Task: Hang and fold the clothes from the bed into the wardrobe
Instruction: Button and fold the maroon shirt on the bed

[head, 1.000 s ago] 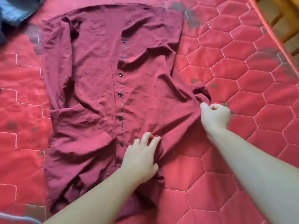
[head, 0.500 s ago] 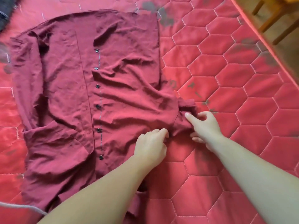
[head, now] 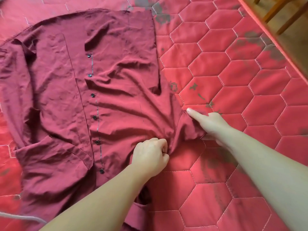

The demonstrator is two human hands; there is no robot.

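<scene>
Head view: red hexagon-quilted bedspread (head: 233, 77); wooden chair legs (head: 281, 12) beyond.

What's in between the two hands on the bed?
A bunched fold of the dark red shirt runs between the left hand and the right hand; below it shows bare red quilt. The head view shows this.

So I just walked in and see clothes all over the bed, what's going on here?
A person is working on a dark red button-up shirt spread face up on the red quilted bed cover. The left hand bunches the fabric near the shirt's right edge in a closed grip, with creases fanning out from it. The right hand holds the sleeve beside it, index finger stretched out along the cloth. The shirt is wrinkled and not yet folded.
</scene>
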